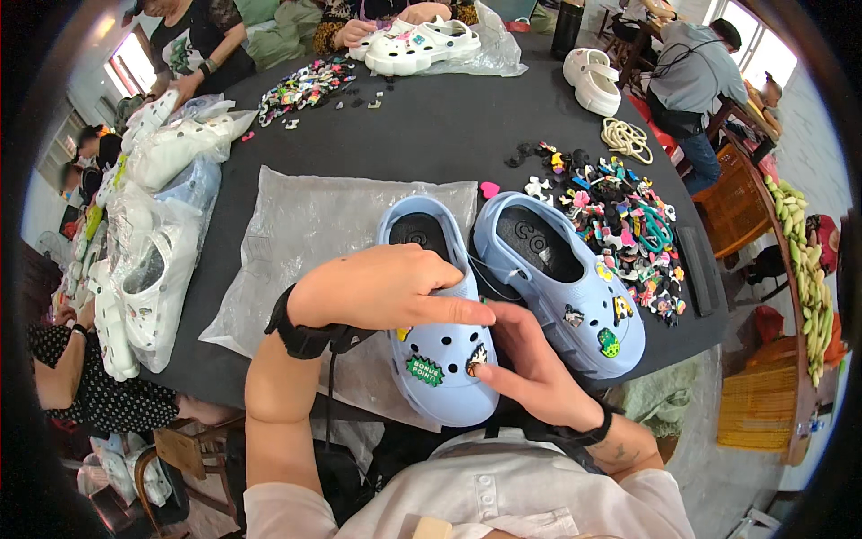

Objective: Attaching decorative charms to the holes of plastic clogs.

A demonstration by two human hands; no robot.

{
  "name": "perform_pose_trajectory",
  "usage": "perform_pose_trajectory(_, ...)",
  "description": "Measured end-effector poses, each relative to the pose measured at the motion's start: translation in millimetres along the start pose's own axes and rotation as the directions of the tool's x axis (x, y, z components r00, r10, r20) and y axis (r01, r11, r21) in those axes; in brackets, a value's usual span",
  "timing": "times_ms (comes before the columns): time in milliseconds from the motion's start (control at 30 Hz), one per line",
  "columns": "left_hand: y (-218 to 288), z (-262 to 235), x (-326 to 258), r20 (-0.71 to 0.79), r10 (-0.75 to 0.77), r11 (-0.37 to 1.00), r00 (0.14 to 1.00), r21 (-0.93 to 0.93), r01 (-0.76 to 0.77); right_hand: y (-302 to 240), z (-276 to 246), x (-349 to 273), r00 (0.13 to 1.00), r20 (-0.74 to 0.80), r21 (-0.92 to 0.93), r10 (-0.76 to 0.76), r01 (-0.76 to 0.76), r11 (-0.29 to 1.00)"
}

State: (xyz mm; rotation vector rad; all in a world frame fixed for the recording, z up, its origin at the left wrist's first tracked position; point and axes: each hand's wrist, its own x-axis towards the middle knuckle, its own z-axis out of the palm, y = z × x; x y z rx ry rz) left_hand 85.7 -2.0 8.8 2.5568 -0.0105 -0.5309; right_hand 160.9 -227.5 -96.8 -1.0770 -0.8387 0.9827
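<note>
My left hand (386, 287) lies across the top of a light blue clog (449, 404). Its fingers curl into the foot opening and grip the upper. My right hand (543, 373) holds the same clog by its right side, its thumb against a brown-and-white charm (477, 360). A green burst-shaped charm (424, 370) sits on the toe, and a yellow one is partly hidden under my left wrist. The matching blue clog (593, 310) rests to the right, bearing several charms, and a thin clear tie shows between the pair.
A clear plastic bag (287, 242) lies flat beneath the held clog. Loose charms (628, 225) are heaped at the right, near a coiled cream cord (626, 141) and a white clog (593, 83). Bagged white clogs (162, 278) line the left edge. Other people work around the dark table (449, 126).
</note>
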Motion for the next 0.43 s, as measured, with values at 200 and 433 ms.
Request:
perform_pose_trajectory(200,-7,2,-17,-0.188,0.027,0.940,0.982,-0.329,-0.089,-61,-40,-50,0.959,0.058,-0.474,-0.279,0.272,0.837)
perform_pose_trajectory(433,8,6,-4,-0.229,0.053,0.900,0.972,-0.411,-0.146,-60,-93,-74,0.720,-0.465,-0.638,-0.516,0.132,0.759)
